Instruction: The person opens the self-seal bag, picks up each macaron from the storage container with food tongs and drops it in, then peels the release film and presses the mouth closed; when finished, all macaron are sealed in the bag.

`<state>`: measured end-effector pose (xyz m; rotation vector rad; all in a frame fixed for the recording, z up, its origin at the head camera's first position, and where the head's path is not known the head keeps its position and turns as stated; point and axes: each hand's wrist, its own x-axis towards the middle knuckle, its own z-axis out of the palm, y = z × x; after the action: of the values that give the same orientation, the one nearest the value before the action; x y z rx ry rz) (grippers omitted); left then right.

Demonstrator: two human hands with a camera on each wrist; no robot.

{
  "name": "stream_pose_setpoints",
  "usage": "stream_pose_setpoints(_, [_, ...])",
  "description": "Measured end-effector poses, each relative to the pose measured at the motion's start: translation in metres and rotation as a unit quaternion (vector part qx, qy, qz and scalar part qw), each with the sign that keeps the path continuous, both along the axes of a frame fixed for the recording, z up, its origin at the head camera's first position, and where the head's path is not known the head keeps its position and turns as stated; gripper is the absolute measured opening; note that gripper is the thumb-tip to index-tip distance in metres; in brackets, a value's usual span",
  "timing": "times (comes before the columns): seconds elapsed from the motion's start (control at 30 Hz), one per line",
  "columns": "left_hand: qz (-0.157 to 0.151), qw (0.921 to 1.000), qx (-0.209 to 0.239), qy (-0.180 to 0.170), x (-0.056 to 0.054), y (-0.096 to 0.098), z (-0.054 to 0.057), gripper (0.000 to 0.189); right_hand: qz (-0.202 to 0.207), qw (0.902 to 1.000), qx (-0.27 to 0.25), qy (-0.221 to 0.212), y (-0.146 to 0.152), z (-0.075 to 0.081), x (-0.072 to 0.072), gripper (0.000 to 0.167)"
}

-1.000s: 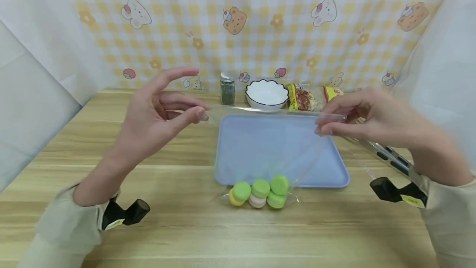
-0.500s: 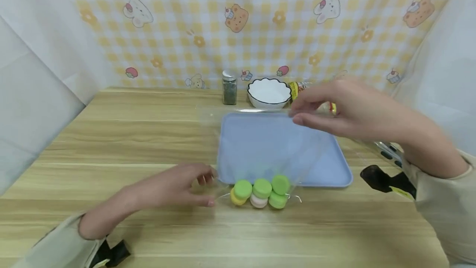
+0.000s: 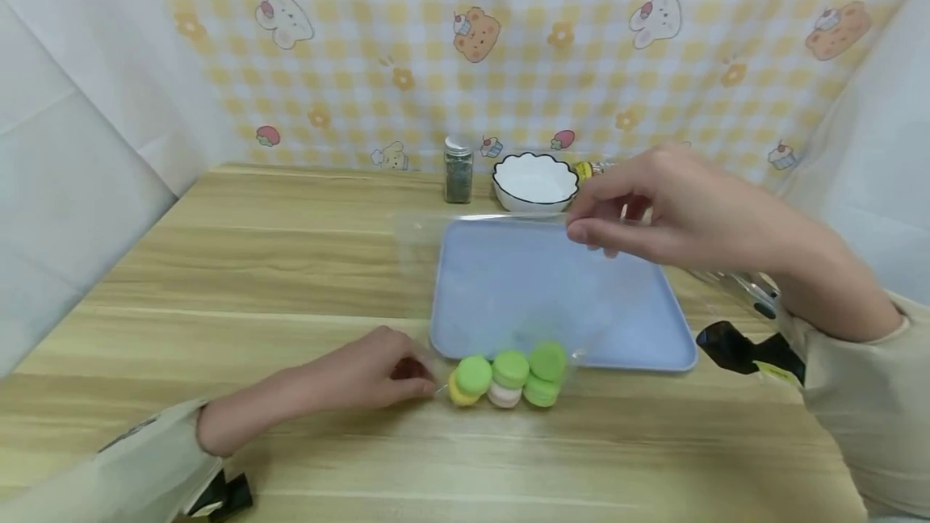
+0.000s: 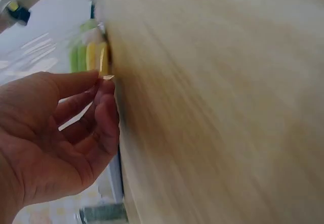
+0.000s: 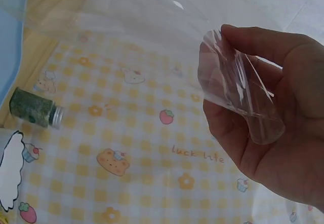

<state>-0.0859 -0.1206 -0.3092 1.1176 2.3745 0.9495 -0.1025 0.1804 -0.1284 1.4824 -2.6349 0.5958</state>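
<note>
A clear plastic bag (image 5: 152, 26) holds several macarons (image 3: 508, 374), mostly green with a yellow and a pale one, stacked in pairs along its bottom. My right hand (image 3: 654, 204) pinches the bag's top edge between thumb and fingers; in the right wrist view a fold of film (image 5: 243, 87) lies across the fingers. At the bag's lower left corner, low over the table, my left hand (image 3: 378, 370) pinches the corner tip with thumb and forefinger, beside the yellow macaron (image 4: 96, 57) in the left wrist view.
Behind the bag lies a blue tray (image 3: 672, 357) on the wooden table (image 3: 291, 265). Along the back stand a spice jar (image 3: 458, 172), a white scalloped bowl (image 3: 535, 180) and a yellow packet (image 3: 584, 171). A metal tool (image 3: 751, 293) lies right of the tray, partly behind the right arm.
My left hand has come down from near the bag's top left to its lower left corner and now pinches it. The right hand has shifted left along the top edge.
</note>
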Motion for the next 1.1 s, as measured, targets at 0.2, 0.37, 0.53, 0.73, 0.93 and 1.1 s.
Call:
stream_pose_setpoints(0.2, [-0.009, 0.9959, 0.028, -0.086, 0.004, -0.043, 0.008, 0.011, 0.015, 0.9991, -0.011, -0.037, -0.005, -0.003, -0.011, 0.011])
stream_pose_setpoints(0.37, [-0.020, 0.9828, 0.048, -0.177, 0.012, -0.079, 0.014, 0.015, 0.023, 0.9914, -0.027, -0.126, -0.020, -0.010, -0.031, 0.008])
stream_pose_setpoints(0.53, [-0.034, 0.9613, 0.083, -0.261, 0.017, -0.108, 0.011, 0.016, 0.010, 0.9808, -0.037, -0.191, -0.046, -0.016, -0.048, 0.011])
stream_pose_setpoints(0.73, [-0.008, 0.9188, 0.124, -0.375, 0.015, -0.138, -0.002, 0.020, 0.004, 0.9835, -0.019, -0.180, -0.101, -0.025, -0.084, 0.014])
stream_pose_setpoints(0.93, [0.086, 0.9065, 0.106, -0.400, 0.007, -0.163, -0.010, 0.030, -0.027, 0.9900, 0.034, -0.134, -0.161, -0.058, -0.140, 0.017])
stream_pose_setpoints(1.1, [0.143, 0.9227, 0.073, -0.351, -0.003, -0.172, -0.009, 0.030, -0.075, 0.9864, 0.117, -0.087, -0.187, -0.103, -0.174, 0.016])
